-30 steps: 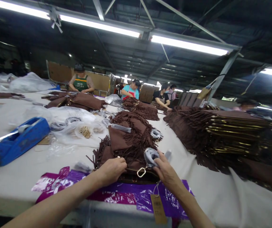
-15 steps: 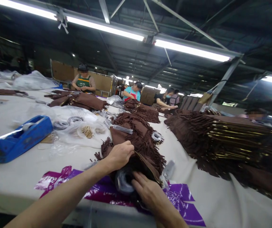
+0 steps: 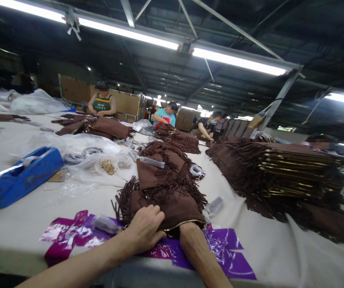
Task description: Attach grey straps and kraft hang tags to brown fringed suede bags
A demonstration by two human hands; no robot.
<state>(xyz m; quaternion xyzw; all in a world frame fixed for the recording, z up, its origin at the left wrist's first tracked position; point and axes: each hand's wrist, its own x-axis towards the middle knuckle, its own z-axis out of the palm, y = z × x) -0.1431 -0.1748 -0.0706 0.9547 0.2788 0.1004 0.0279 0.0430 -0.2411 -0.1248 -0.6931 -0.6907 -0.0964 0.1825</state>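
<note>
- Right hand: it has gone into the mouth of the brown bag, and the fingers are hidden inside — I cannot tell whether they grip anything.
- Left hand: fingers bent over the near edge of the same bag, thumb tucked lower, so it seems to pinch the edge and steady it.
- The brown bag lies at the near edge of the table, its zip towards the person, fringe spread at its left.
- What changed: a second ago a grey wrapped coil and a card tag were outside the bag, by the right hand; half a second ago a wrapped coil was at the open mouth. Now neither shows there, and the mouth lies lower — the coil has most likely been tucked in, so this step looks nearly done.
- Purple plastic lies under and around the bag, a clear wrapped packet just beside it on the left.
- Left, farther: a blue tape dispenser near clear plastic bags.
- Beyond the bag, more brown bags with another wrapped coil; to the right, a tall stack.
- Farthest, co-workers at the table.
</note>
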